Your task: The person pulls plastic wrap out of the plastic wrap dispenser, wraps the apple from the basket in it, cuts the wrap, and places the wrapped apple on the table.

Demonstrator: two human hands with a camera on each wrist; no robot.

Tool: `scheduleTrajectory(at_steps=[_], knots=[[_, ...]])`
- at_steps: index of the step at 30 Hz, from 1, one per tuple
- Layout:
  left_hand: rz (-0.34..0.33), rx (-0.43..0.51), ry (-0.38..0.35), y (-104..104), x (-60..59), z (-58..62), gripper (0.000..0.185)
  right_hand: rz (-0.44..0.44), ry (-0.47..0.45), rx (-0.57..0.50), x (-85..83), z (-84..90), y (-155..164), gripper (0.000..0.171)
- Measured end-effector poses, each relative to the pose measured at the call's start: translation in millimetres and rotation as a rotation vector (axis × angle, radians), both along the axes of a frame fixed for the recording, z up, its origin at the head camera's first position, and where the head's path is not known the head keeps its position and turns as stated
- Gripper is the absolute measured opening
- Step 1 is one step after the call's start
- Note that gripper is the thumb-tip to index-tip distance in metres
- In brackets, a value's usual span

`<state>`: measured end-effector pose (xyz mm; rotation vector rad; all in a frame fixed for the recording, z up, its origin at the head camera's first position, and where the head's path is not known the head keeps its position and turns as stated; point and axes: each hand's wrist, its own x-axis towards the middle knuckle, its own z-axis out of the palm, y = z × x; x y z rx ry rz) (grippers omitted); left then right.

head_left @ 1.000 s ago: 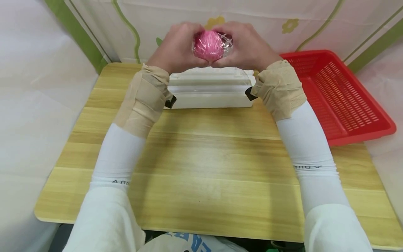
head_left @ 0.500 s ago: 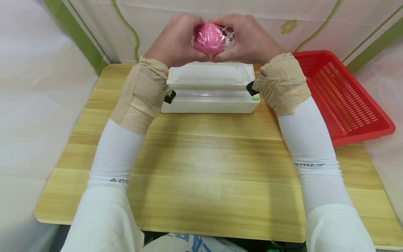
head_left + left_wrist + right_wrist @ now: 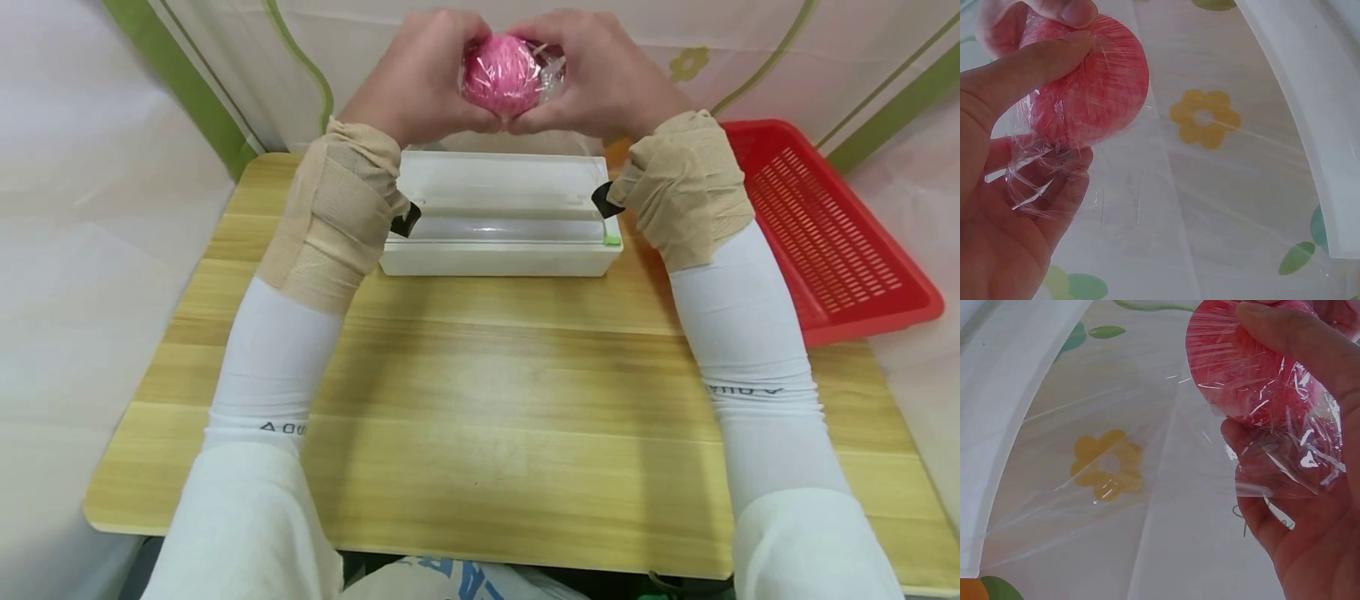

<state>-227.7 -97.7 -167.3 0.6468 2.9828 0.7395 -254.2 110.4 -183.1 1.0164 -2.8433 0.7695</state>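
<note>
Between your left hand (image 3: 426, 83) and right hand (image 3: 606, 79), both gripping it, sits the film-wrapped pink bundle (image 3: 502, 75), neither hand nearer; below them lies the white cling-film dispenser (image 3: 502, 179), its long axis running wrist to wrist.

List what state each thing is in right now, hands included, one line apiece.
Pink round object: held up between both hands, wrapped in film.
Clear film: creased and loose around the pink round object, partly stretched toward the box.
Left hand: gripping the wrapped object.
Right hand: gripping it from the other side.
White box: on the table, lid apparently raised.
Red basket: upright, partly hidden by the right arm.
</note>
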Motion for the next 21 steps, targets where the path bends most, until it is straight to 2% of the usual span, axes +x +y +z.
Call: scheduleTrajectory(at_steps=[13, 21], knots=[[0.015, 0.008, 0.033, 2, 1.9, 9.7, 0.064, 0.012, 0.042, 0.004, 3.7, 8.8, 3, 0.071], [0.029, -0.013, 0.013, 3, 1.7, 16.6, 0.072, -0.031, 0.043, 0.058, 5.7, 16.3, 2, 0.075]])
